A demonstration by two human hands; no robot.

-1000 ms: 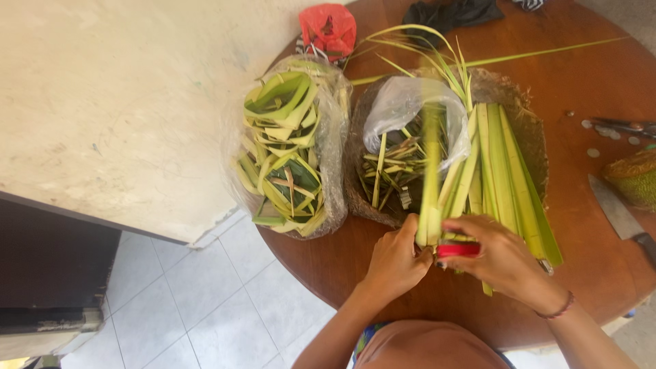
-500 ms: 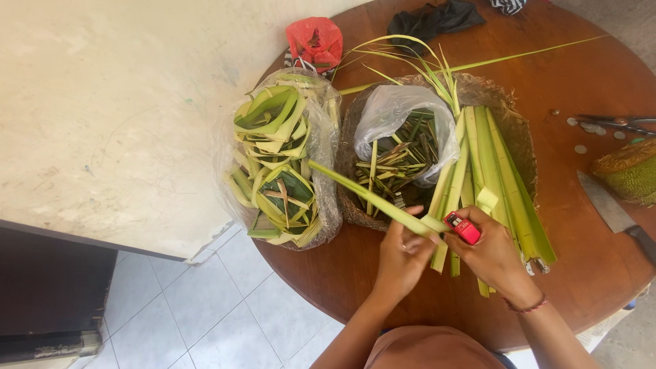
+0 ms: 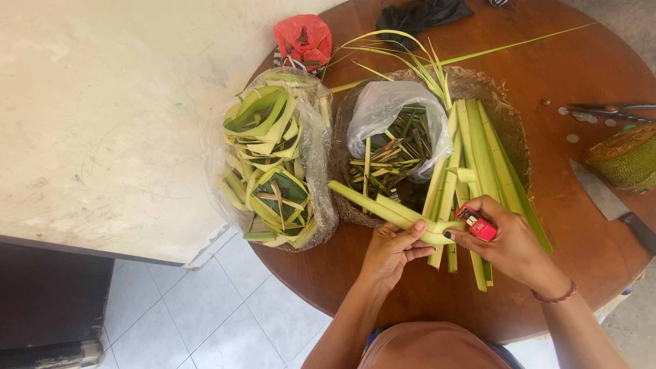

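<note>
1. Palm-leaf strip (image 3: 383, 208) sits folded between both hands; I judge the fold only begun.
2. My left hand (image 3: 393, 249) pinches it; right hand (image 3: 506, 242) grips a red stapler (image 3: 477, 223) beside it, no staple visible.
3. Beyond my left: bag of finished folds (image 3: 270, 160); beyond my right, uncut leaves (image 3: 488, 154) remain.

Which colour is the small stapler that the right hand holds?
The small plastic stapler in the right hand is red with a white patch, seen clearly in the head view.

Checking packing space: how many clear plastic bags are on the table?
2. One clear plastic bag of folded leaves sits left; the other clear bag lies in the woven tray. More may be hidden.
</note>
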